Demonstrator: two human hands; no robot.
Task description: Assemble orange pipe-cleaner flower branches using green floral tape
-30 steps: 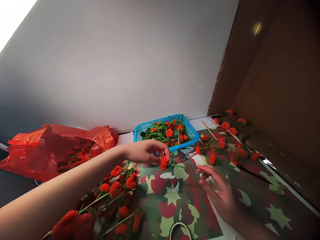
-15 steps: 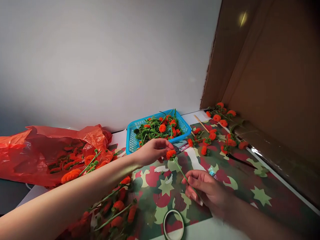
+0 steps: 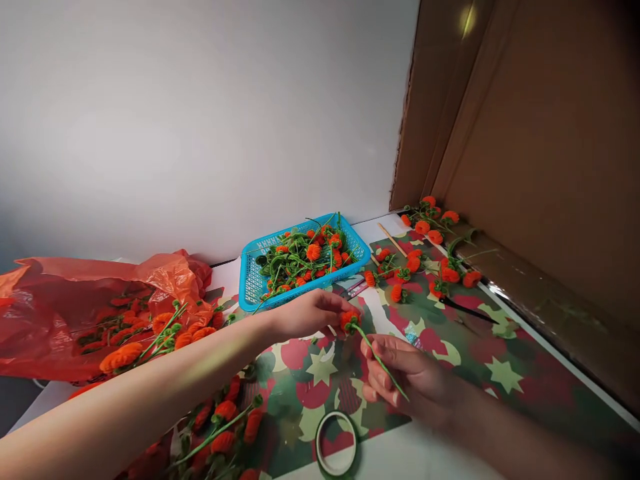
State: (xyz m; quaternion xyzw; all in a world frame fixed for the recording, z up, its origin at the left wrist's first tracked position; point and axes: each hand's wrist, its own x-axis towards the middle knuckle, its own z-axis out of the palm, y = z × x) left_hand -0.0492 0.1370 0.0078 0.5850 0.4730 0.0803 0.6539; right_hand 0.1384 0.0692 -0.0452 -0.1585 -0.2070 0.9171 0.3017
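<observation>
Between my two hands is an orange fuzzy flower (image 3: 351,323) with a green stem. My left hand (image 3: 316,315) has its fingers closed at the flower head, partly hidden behind it. My right hand (image 3: 406,368) pinches the stem, whose lower end pokes out past the fingers toward me. Below them, a roll of green tape (image 3: 325,460) rests near the mat's front edge. Just beyond my left hand, scissors (image 3: 354,289) lie partly hidden by the basket and the hand.
A blue plastic basket (image 3: 245,283) full of orange flowers and green stems stands at the wall. To the left lies an open red plastic bag (image 3: 40,320) of flowers. More flowers (image 3: 225,427) are heaped under my left forearm. Cardboard (image 3: 540,167) walls the right side.
The flower has moved right and turned, so its green underside faces me more. My left fingers have followed the head. More of the stem's lower end shows beyond my right hand. The view has shifted slightly.
</observation>
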